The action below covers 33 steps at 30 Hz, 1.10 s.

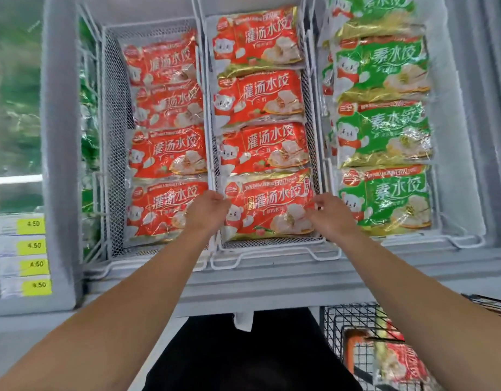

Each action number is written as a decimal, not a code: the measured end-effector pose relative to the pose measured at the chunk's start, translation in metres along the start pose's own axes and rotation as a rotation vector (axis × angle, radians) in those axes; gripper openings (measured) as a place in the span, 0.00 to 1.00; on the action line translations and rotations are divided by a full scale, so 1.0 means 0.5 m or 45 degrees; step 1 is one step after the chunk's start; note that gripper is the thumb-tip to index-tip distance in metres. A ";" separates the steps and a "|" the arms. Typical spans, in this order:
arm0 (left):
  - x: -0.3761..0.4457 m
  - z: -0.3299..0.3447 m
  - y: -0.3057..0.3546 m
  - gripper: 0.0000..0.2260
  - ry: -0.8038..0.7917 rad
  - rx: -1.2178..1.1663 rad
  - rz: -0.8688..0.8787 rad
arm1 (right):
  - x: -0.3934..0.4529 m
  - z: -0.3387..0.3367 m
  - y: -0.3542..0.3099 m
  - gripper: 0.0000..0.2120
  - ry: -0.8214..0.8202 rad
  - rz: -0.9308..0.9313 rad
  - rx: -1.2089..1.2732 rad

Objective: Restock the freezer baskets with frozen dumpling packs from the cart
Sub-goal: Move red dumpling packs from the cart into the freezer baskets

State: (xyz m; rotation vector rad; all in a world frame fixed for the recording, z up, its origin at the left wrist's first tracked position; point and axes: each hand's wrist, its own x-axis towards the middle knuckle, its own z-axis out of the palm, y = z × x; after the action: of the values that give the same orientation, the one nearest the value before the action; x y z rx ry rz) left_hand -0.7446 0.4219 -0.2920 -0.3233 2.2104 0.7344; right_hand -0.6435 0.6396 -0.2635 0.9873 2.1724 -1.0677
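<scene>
Red dumpling pack between both hands.

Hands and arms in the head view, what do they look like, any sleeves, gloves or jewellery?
Both forearms are bare as far as the frame shows, with no sleeves in view. The left hand and right hand wear no gloves, and no watch, ring or bracelet shows.

I stood at a frosted grey chest freezer; yellow price tags ran down its left rim, beside a green-tinted glass lid.
</scene>
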 end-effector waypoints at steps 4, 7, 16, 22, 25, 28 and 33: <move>-0.036 -0.019 -0.001 0.16 -0.015 -0.056 0.131 | -0.032 0.014 -0.009 0.14 0.072 -0.046 0.008; -0.077 -0.031 -0.017 0.16 -0.031 -0.030 0.266 | -0.071 0.039 -0.005 0.17 0.160 -0.089 0.016; -0.239 -0.048 -0.147 0.09 -0.168 -0.228 0.558 | -0.308 0.152 0.069 0.17 0.482 -0.063 0.218; -0.349 -0.006 -0.207 0.04 -0.294 -0.222 0.653 | -0.458 0.209 0.157 0.15 0.563 -0.012 0.236; -0.388 0.041 -0.233 0.03 -0.392 -0.144 0.666 | -0.523 0.237 0.228 0.14 0.545 0.090 0.255; -0.435 0.105 -0.247 0.03 -0.484 -0.077 0.716 | -0.585 0.254 0.309 0.14 0.525 0.195 0.269; -0.504 0.227 -0.271 0.03 -0.616 0.055 0.762 | -0.680 0.276 0.446 0.14 0.537 0.326 0.313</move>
State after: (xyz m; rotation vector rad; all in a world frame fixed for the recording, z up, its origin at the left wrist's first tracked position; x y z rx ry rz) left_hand -0.4480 0.3808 -0.2209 0.5169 1.8456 0.9541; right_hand -0.2458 0.4910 -0.1985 1.6838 2.1784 -1.0948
